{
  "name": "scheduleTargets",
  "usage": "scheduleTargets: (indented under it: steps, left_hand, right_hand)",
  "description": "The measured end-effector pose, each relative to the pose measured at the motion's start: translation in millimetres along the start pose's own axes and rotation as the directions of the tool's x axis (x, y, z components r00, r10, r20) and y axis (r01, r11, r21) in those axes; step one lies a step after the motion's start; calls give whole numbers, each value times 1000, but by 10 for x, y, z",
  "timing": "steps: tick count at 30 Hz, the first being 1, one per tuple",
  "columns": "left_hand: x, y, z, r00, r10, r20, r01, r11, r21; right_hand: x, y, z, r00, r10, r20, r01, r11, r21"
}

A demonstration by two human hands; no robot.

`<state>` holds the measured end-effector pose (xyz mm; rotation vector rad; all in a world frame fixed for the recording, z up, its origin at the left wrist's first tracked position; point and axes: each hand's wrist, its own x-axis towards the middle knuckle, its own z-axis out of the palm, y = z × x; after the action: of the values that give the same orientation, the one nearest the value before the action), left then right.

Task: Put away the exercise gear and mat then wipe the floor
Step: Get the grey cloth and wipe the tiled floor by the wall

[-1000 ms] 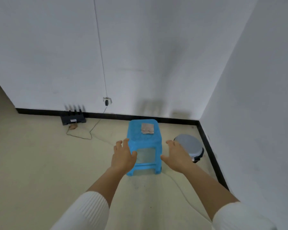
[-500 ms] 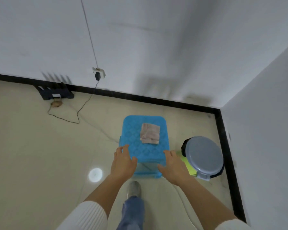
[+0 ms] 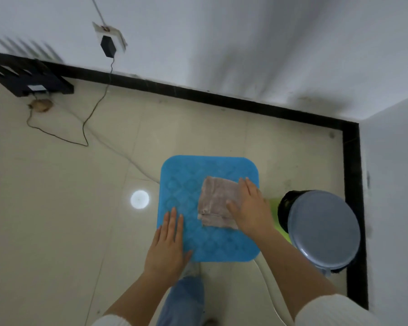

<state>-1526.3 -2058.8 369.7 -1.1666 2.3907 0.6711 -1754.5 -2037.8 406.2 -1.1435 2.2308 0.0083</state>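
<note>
The cloth (image 3: 218,203), lying on the right side of the blue stool (image 3: 181,182), has just been reached and is pressed by the flat right hand (image 3: 250,205), the left hand (image 3: 166,245) is laid flat nearby, so floor wiping can likely be started.

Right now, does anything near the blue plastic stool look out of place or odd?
The white wall socket plate hangs crooked, and a thin black cable trails loose across the beige tiled floor toward a brownish clump.
</note>
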Motion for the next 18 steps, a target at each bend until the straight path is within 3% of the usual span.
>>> scheduleTargets:
  steps: [7,11,14,18]
  left_hand:
    - [9,-57,77,998,-3,58,5,1000,-25]
    - [23,34,-90,998,-40,39,41,999,-21]
    - [-52,68,-310,977,-123,174,135,989,-59]
    - [-600,153,-407,975,-216,54,222,961,-166]
  right_hand:
    - [245,-74,191,996,48,-71,-47,999,21]
    - [100,-156,97,999,16,-27,-15,999,29]
    - [-155,-265,-32,998,-45,-52,53,984,173]
    - [-681,-471,-236,996,-85,-32,91,918,386]
